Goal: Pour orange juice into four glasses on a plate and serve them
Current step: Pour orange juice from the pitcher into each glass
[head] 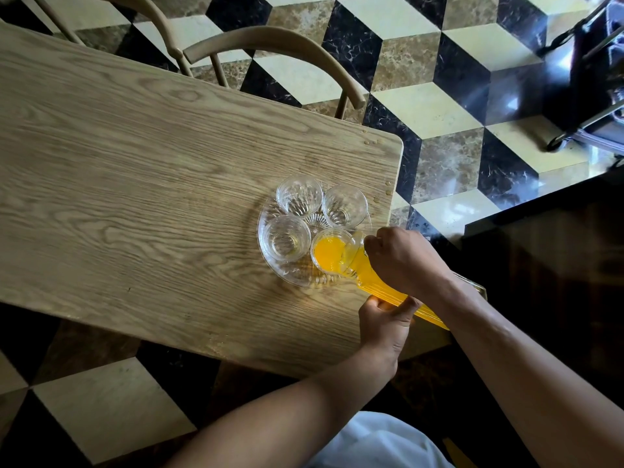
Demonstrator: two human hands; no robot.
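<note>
Both hands, the left hand [385,324] and right hand [403,258], are gripping the tilted jug [378,282], filling the nearest glass [329,253] (three others sitting empty)

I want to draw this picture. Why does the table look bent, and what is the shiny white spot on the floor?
Head view: the wide-angle lens curves the table edges; daylight glares off the polished floor at upper right; the lower right is in deep shadow; the juice bottle glows where light passes through it, held by the left hand and right hand.
</note>
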